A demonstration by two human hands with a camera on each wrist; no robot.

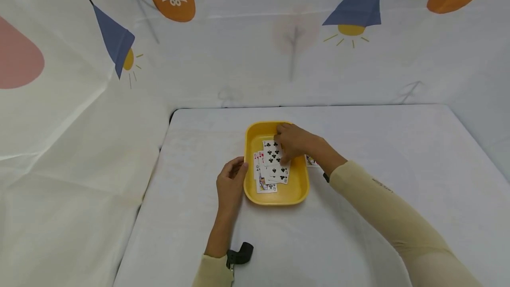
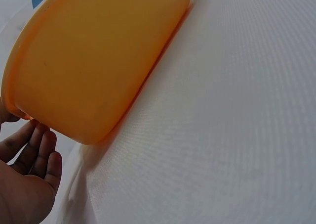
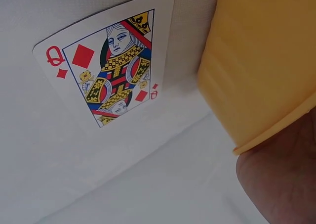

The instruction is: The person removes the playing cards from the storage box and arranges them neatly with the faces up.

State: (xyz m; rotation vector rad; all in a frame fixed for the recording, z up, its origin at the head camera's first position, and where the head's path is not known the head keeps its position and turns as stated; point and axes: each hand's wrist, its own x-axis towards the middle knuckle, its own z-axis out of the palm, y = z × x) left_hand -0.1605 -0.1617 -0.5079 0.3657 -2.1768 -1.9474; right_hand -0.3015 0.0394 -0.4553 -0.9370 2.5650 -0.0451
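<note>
A yellow tray (image 1: 294, 191) holds several overlapping playing cards (image 1: 267, 187), face up. At its left side my left hand (image 1: 231, 185) grips the rim, thumb above; in the left wrist view the curled fingers of that hand (image 2: 29, 184) touch the rim of the tray (image 2: 94, 61). Inside the tray, my right hand (image 1: 295, 141) holds the right edge of a clubs card (image 1: 272, 153) between thumb and fingers. The right wrist view shows only part of this hand (image 3: 281, 169) over the tray's rim (image 3: 276, 130); its fingertips are hidden.
A queen of diamonds (image 3: 118, 66) lies face up on the white cloth just right of the tray, partly covered by my right arm in the head view. The white table (image 1: 358, 127) meets a patterned fabric backdrop (image 1: 247, 56) behind and on the left.
</note>
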